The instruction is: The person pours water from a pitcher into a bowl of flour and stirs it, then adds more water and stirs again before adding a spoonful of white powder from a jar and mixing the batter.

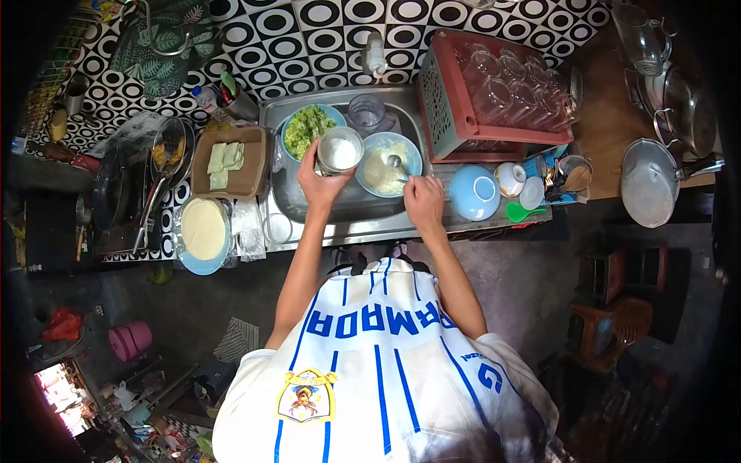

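My left hand [318, 184] is wrapped round a clear cup [340, 152] with something white inside, held above the sink. In my right hand [424, 204] is a metal spoon [395, 162], its head down in pale, creamy batter. That batter [377, 171] fills the bottom of a light blue bowl [415, 158] at the right of the sink. Just behind the cup, a blue bowl [336, 114] holds chopped green vegetables [307, 130]. A clear glass container [366, 113] stands beside it at the back.
A metal sink [305, 214] spans the counter. To the left are a brown basket [204, 185] with folded pale green pieces, a stack of round wrappers [204, 229], and a pan [179, 143]. A red rack [448, 100] of glasses, an upturned blue bowl [474, 193] and a green spoon [525, 211] stand right.
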Demonstrator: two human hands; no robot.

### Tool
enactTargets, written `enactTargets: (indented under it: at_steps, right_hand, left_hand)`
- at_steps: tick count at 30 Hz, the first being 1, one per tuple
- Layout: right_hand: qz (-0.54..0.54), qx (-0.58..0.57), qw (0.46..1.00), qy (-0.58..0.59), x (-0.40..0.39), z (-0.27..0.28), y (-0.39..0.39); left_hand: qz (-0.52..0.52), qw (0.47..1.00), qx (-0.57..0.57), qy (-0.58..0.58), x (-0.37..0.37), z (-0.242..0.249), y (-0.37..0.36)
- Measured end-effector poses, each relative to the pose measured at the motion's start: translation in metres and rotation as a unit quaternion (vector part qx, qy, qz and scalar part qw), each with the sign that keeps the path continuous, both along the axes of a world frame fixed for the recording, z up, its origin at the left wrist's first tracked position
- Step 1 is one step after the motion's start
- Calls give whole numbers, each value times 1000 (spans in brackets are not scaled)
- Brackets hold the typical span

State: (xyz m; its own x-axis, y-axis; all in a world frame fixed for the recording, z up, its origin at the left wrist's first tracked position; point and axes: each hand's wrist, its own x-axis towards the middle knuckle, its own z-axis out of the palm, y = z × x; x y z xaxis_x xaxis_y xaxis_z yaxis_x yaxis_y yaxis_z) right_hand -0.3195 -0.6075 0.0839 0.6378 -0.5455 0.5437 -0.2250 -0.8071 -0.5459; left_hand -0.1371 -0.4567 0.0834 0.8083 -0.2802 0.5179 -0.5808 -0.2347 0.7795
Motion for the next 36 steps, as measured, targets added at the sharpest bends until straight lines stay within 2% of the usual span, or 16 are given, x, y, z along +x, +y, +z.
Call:
enactTargets:
  at_steps: [1, 4, 6, 10, 13, 18, 21, 25, 28, 31, 36]
  right_hand:
    - [7, -8, 999, 38, 0, -16, -1]
    - [-15, 2, 1000, 5, -5, -13, -7]
    - [-43, 39, 998, -25, -8, 9, -4]
    - [-14, 159, 978, -133, -12, 48, 7]
    - [42, 128, 985, -105, -3, 81, 28]
    - [24, 50, 998, -36, 22, 68, 39]
    - [13, 46, 998, -28, 33, 61, 38]
    - [-8, 87, 996, -15, 39, 57, 38]
    - [-36, 129, 989, -68, 45, 54, 35]
    - [-52, 263, 963, 1, 43, 52, 29]
    - [0, 112, 993, -21, 47, 51, 39]
  left_hand:
    - [-3, 1000, 4, -2, -1, 0, 1]
    - [-18, 1000, -1, 6, -1, 2, 2]
    - [-33, 999, 1, 11, -2, -1, 2]
    - [-60, 998, 11, 14, -5, -8, 0]
    - [-95, 995, 6, 21, -13, -5, -5]
    - [-138, 990, 2, 20, -21, -1, -12]
    - [-143, 990, 0, -4, -26, 1, -15]
    - [-157, 987, 15, -12, -27, 2, -15]
    - [-157, 987, 21, -9, -28, -2, -14]
    - [-163, 986, 23, -2, -28, -3, -13]
    - [-169, 986, -4, 7, -28, -4, -20]
